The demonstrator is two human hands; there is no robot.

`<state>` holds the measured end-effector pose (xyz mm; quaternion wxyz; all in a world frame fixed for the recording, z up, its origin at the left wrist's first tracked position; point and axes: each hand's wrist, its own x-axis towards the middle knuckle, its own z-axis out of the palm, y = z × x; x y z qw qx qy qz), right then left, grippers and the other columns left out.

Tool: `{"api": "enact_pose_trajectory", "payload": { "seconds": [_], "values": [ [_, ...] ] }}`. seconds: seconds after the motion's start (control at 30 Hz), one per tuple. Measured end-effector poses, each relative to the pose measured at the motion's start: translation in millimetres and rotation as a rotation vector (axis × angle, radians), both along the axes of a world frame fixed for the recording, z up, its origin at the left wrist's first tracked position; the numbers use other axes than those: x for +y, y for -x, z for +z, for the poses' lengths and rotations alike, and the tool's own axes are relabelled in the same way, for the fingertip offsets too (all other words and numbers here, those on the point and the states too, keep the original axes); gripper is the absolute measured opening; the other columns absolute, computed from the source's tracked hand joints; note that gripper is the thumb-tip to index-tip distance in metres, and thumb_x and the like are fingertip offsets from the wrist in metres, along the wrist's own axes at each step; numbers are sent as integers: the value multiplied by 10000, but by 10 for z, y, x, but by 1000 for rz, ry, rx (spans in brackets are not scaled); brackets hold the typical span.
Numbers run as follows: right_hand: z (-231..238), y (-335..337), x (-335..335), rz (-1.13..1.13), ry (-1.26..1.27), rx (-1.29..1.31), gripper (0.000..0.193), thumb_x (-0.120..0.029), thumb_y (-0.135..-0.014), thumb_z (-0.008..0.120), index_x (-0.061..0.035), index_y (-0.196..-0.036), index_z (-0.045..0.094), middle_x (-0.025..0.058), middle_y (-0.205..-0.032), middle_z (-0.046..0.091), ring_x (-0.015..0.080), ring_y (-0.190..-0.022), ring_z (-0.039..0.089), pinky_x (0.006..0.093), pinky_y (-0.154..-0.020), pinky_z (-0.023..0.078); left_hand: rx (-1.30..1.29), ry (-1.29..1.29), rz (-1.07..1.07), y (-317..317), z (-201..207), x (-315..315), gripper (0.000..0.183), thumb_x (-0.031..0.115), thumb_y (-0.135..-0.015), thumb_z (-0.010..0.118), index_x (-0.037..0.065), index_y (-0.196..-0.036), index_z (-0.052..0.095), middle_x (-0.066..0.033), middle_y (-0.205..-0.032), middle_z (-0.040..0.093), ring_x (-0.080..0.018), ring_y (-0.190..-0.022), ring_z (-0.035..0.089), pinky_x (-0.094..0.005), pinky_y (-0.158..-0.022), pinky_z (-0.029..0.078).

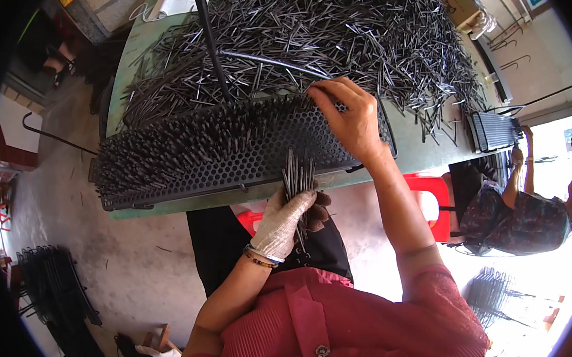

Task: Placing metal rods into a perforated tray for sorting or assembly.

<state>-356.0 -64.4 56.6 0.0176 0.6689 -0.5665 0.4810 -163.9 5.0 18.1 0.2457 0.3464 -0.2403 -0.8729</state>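
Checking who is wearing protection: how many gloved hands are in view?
1: the person's left hand, in a white glove, holds a bundle of thin dark rods. The right hand, on the perforated tray, is bare.

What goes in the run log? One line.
left hand: holds rod bundle | right hand: on perforated tray | table: loose rods

The person wears a dark pink, finely ribbed top with short sleeves and a small metal ornament at the chest, over black trousers. The left hand [287, 223] is covered by a worn, off-white work glove with darkened fingers [319, 209], with thin bangles at the wrist. The right hand [351, 117] is bare.
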Motion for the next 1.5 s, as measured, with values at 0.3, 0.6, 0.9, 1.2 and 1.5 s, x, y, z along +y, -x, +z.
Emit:
{"api": "enact_pose_trajectory", "payload": {
  "seconds": [0.3,0.6,0.9,1.2,1.5],
  "values": [
    [28,2,-33,-26,-32,-30,106,-68,-809,712,6,-877,678,110,-791,647,254,-665,644,326,-587,513,15,-22,-9,3,30,-22,300,117,-935,545,-15,-1203,515,-170,-936,664,-176,-688,651,-254,-544,525],
    [22,14,-99,-18,-43,-3,109,-63,-808,713,7,-886,684,117,-778,648,230,-637,642,305,-566,502,17,-9,-18,-20,5,-34,308,119,-938,538,-14,-1214,508,-168,-933,660,-174,-689,649,-250,-551,528],
    [-119,130,-28,-140,-190,-238,149,-76,-863,670,19,-977,687,85,-803,677,93,-653,609,232,-603,476,33,-96,-13,13,-24,-43,248,121,-935,549,-11,-1144,537,-143,-939,661,-179,-721,656,-277,-586,545],
    [-212,157,-20,-82,-159,-186,182,-114,-908,624,18,-1018,685,56,-807,618,89,-590,554,222,-548,419,-42,-32,-3,15,-12,-44,175,144,-926,580,9,-1035,560,-121,-902,663,-194,-734,664,-307,-616,566],
    [-246,127,19,-65,-278,-269,207,-94,-889,624,28,-1053,659,115,-847,588,183,-634,586,282,-566,457,-34,2,-55,10,-30,-50,188,158,-925,595,15,-1038,549,-119,-881,665,-185,-680,648,-266,-542,518]
  ]
}}
